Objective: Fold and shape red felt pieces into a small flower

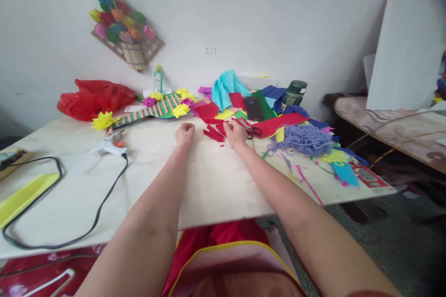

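My right hand [235, 132] is closed at the small heap of cut red paper strips [214, 132], its fingertips pinched on a strip. Just past its knuckles lie black-handled scissors [256, 131], on the edge of a long red crepe paper strip [278, 124]. My left hand [185, 134] rests on the table a little left of the heap, fingers curled; whatever may be inside is hidden. Beyond it lies a guitar-shaped craft [149, 112] with yellow and purple paper flowers.
A white glue gun [109, 147] with a black cord lies at the left. Purple yarn [303, 139], coloured paper and a dark green-lidded jar [294, 93] crowd the right. A red plastic bag [95, 97] and a glue bottle [158, 80] stand by the wall.
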Demonstrator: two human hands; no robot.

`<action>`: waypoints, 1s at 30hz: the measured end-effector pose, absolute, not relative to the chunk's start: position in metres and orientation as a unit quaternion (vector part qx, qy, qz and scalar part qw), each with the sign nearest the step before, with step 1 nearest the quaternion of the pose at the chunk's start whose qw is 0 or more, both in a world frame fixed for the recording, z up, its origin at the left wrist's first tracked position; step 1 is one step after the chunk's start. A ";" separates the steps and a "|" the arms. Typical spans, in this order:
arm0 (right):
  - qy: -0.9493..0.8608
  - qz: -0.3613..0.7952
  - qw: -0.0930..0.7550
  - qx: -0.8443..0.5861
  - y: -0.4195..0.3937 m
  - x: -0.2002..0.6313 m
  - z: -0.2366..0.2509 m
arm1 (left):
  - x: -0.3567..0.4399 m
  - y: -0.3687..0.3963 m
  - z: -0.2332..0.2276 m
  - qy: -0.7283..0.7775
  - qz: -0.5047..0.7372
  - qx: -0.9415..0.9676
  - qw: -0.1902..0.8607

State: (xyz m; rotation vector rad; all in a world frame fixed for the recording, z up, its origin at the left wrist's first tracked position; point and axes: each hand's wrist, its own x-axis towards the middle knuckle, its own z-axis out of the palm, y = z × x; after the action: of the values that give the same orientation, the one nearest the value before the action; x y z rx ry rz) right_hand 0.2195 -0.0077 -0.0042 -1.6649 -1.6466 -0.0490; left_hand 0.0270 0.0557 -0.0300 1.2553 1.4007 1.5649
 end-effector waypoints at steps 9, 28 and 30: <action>-0.724 -0.076 0.296 -0.619 -0.007 0.191 -0.006 | 0.028 0.051 -0.032 0.581 0.564 0.506 0.299; -0.674 -0.017 0.423 -0.605 -0.002 0.175 -0.008 | 0.055 0.010 -0.011 0.410 0.612 0.460 0.497; -0.681 -0.023 0.423 -0.597 -0.003 0.173 -0.008 | 0.057 0.008 -0.012 0.369 0.623 0.435 0.535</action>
State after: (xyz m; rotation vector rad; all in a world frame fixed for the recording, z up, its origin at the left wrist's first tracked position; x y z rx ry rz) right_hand 0.1727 -0.0034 -0.0075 -1.4931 -1.7053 -0.0563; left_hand 0.0568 0.0083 -0.0118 1.0372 0.8798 1.4850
